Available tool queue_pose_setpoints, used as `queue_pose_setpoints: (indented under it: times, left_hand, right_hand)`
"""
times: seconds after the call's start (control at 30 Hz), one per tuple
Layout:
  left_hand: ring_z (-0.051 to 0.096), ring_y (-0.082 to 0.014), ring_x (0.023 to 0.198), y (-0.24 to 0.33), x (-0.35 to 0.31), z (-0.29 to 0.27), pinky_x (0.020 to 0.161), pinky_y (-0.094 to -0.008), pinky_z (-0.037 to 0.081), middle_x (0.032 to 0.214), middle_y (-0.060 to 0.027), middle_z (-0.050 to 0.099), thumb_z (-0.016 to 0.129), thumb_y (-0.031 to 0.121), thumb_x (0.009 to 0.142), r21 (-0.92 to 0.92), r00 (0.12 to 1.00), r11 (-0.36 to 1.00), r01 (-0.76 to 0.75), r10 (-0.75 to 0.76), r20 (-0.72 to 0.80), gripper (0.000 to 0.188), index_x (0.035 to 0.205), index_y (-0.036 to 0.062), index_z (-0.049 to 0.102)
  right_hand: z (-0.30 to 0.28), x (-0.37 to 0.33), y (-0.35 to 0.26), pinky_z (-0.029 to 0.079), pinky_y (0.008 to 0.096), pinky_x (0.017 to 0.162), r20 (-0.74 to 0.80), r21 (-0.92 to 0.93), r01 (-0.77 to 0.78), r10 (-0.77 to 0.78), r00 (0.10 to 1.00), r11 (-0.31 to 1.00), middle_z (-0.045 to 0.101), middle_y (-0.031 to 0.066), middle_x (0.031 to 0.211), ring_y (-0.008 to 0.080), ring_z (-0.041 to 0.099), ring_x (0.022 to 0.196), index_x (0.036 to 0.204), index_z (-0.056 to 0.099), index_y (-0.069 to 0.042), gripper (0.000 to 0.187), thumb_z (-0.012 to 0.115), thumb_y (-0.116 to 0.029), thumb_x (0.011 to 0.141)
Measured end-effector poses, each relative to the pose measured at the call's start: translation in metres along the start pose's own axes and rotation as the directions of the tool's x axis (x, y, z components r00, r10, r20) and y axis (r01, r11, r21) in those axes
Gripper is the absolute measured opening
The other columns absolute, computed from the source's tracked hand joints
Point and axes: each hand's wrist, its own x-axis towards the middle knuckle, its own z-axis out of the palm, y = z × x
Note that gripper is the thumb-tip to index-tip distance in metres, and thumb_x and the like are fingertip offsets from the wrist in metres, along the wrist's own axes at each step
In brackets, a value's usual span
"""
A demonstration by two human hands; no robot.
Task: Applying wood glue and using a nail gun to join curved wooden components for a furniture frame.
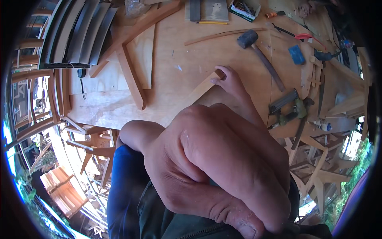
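Observation:
My left hand [223, 155] is raised very close to the camera and fills the lower middle of the view. Its fingers are bent and closed towards the thumb at the lower right; whatever they grip, if anything, is hidden. Beyond it, over the workbench [167, 79], my right hand [230, 81] has thumb and fingers closed round the far end of a light wooden strip [202, 88]. The near part of that strip disappears behind my left hand. To the right of my right hand lies a black-headed mallet [260, 57] with a wooden handle.
A joined wooden frame piece [131, 75] lies left, near a tape measure [81, 73] and stacked curved panels [79, 34]. At right are a power tool [292, 113], a blue block [296, 54] and a red-handled tool [304, 36]. A pencil [213, 23] and thin strip [225, 36] lie farther back.

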Motion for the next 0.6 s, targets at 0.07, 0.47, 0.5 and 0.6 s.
queue_pose_setpoints:
  times: [0.07, 0.47, 0.5, 0.6]
  left_hand:
    - [0.065, -0.0261, 0.074, 0.007, 0.002, -0.008, 0.061, -0.0364, 0.055, 0.077, -0.0162, 0.065, 0.068, 0.036, 0.098, 0.012, 0.999, 1.0, 0.02, -0.019, -0.049, 0.046, 0.109, -0.0084, 0.061]
    - [0.061, -0.025, 0.071, 0.002, 0.021, -0.018, 0.06, -0.0334, 0.054, 0.079, -0.0111, 0.065, 0.079, 0.035, 0.09, 0.17, 0.99, 0.982, 0.081, -0.06, -0.124, 0.039, 0.097, 0.0019, 0.061]
    - [0.061, -0.0249, 0.07, -0.004, 0.019, -0.024, 0.06, -0.0332, 0.054, 0.079, -0.0107, 0.065, 0.08, 0.035, 0.089, 0.157, 0.991, 0.983, 0.093, -0.076, -0.11, 0.038, 0.096, 0.0027, 0.061]
    - [0.067, -0.0283, 0.094, -0.022, -0.018, -0.059, 0.085, -0.0398, 0.052, 0.103, -0.0193, 0.072, 0.085, 0.032, 0.085, 0.338, 0.944, 0.909, 0.243, -0.141, -0.299, 0.059, 0.121, -0.0107, 0.068]
  right_hand:
    - [0.011, 0.008, -0.004, 0.054, 0.0379, 0.091, 0.022, 0.097, -0.05, 0.048, 0.999, 0.994, 0.07, 0.0189, 0.117, 0.0288, 0.068, 0.103, 0.127, 0.064, -0.002, 0.057, 0.085, -0.031, 0.083]
    - [0.005, 0.031, 0.012, 0.041, 0.035, 0.116, 0.111, 0.564, -0.105, 0.051, 0.993, 0.819, 0.055, 0.0168, 0.146, 0.0252, 0.045, 0.144, 0.148, 0.044, -0.006, 0.079, 0.077, 0.008, 0.078]
    - [0.007, 0.026, 0.03, 0.039, 0.0364, 0.117, 0.106, 0.461, -0.078, 0.032, 0.994, 0.884, 0.055, 0.016, 0.147, 0.0269, 0.043, 0.146, 0.148, 0.045, -0.006, 0.076, 0.075, 0.007, 0.079]
    - [-0.005, 0.02, 0.032, 0.036, 0.0399, 0.12, 0.055, 0.243, -0.025, 0.012, 0.998, 0.97, 0.053, 0.0158, 0.148, 0.0305, 0.04, 0.147, 0.146, 0.049, -0.006, 0.069, 0.073, 0.001, 0.082]
